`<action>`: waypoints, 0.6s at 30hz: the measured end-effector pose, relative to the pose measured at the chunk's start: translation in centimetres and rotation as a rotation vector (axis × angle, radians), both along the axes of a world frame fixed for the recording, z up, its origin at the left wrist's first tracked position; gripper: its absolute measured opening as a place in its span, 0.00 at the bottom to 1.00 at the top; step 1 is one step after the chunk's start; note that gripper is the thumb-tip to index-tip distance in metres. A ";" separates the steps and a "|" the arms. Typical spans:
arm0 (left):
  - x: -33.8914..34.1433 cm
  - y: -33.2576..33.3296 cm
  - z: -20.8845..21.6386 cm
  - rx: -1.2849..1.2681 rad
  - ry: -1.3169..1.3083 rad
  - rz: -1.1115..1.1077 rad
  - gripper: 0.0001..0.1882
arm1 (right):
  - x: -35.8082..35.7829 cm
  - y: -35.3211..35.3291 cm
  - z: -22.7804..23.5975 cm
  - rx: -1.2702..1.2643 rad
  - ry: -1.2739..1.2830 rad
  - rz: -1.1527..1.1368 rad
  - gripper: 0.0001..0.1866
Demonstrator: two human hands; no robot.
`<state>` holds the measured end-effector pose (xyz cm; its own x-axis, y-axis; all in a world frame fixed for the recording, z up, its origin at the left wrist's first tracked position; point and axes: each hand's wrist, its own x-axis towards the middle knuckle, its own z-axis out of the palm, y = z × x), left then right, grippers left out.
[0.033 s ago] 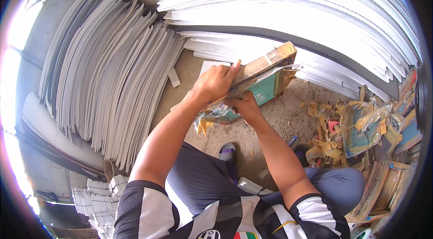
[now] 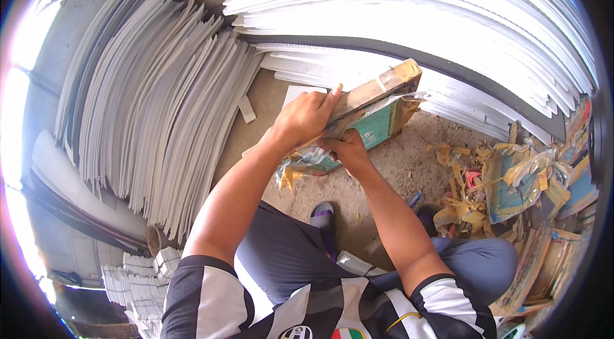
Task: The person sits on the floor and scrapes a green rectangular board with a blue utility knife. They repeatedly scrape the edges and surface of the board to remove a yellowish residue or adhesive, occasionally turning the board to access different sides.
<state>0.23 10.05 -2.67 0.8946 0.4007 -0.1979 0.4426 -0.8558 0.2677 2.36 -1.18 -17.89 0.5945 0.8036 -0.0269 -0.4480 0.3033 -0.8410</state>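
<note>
I hold a wooden screen frame (image 2: pixel 377 126) tilted up in front of me, with a green panel inside and brown, tape-covered bars. My left hand (image 2: pixel 304 115) is closed over its upper wooden bar, thumb lying along the top. Below it, my right hand (image 2: pixel 348 150) is closed at the inner side of the frame, against crumpled clear and yellowish tape (image 2: pixel 306 160). What exactly the right fingertips pinch is partly hidden, but tape bunches right beside them. Loose tape ends hang from the frame's near left corner, and a clear strip sticks out near its right end.
White sheets (image 2: pixel 409 13) are stacked across the back, with more grey-white sheets (image 2: pixel 173 102) standing at left. A heap of peeled tape (image 2: pixel 464 211) and another green frame (image 2: pixel 511 185) lie at right. Wooden frames (image 2: pixel 543 262) stand near my right knee; white bundles (image 2: pixel 137 281) sit lower left.
</note>
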 end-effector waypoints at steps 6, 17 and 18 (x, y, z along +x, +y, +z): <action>-0.4 0.9 -1.3 0.187 -0.073 -0.216 0.32 | -0.6 -0.5 0.9 -0.097 -0.152 -0.098 0.14; -0.5 0.0 -0.7 0.102 -0.112 -0.132 0.38 | 2.3 -1.5 6.4 -0.340 -0.223 -0.209 0.14; -0.4 -0.5 -0.1 0.075 -0.099 -0.096 0.39 | 2.3 -1.9 7.7 -0.392 -0.221 -0.184 0.13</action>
